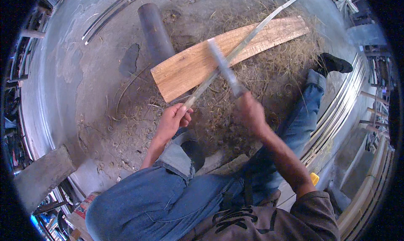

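My left hand (173, 119) is closed around the near end of a long, thin, pale strip (201, 89) that looks like split bamboo. The strip slants away to the upper right across a wooden board (181, 70). In my right hand (251, 113) is a knife (223, 64), gripped by its handle. Its long blade is smeared by motion and crosses over the strip in the picture. Whether the blade touches the strip I cannot tell.
A dark cylinder (155, 32) lies against the board's left end. Curly shavings (282, 68) litter the ground. Long pale strips (347, 100) lie along the right, beyond my outstretched leg (301, 108). A flat block (46, 173) is at lower left.
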Demonstrator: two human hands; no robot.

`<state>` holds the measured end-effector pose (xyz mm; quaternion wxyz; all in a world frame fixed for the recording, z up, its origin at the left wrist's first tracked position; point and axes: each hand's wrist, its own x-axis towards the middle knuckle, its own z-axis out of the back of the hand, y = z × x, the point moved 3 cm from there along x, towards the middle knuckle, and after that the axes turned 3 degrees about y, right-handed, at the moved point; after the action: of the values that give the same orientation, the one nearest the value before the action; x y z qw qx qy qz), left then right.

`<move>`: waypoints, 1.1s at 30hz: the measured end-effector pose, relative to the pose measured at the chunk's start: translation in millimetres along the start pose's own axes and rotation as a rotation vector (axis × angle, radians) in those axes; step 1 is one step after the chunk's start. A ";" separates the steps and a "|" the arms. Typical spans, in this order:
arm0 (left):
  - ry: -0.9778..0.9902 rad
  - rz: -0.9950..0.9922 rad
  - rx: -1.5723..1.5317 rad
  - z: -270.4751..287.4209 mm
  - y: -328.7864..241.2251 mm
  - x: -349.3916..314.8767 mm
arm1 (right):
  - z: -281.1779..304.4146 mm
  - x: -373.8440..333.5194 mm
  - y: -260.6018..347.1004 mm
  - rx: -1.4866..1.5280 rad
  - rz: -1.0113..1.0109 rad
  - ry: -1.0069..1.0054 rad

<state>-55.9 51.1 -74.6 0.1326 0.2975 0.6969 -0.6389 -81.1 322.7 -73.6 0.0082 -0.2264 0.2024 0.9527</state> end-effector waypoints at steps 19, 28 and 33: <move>-0.065 -0.111 0.331 -17.9 -13.2 -6.7 | 0.7 -11.6 30.8 -0.193 0.168 0.087; -0.094 -0.096 0.231 -24.0 -15.0 1.7 | 0.8 -39.9 50.6 -0.038 0.239 0.048; -0.136 -0.149 0.382 -19.3 -16.2 -4.8 | 14.0 -28.1 58.4 -0.042 0.307 0.019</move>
<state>-57.8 68.5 -55.9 0.0729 0.2211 0.5727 -0.7860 -68.2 276.7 -27.6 -0.1442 -0.2018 0.2146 0.9447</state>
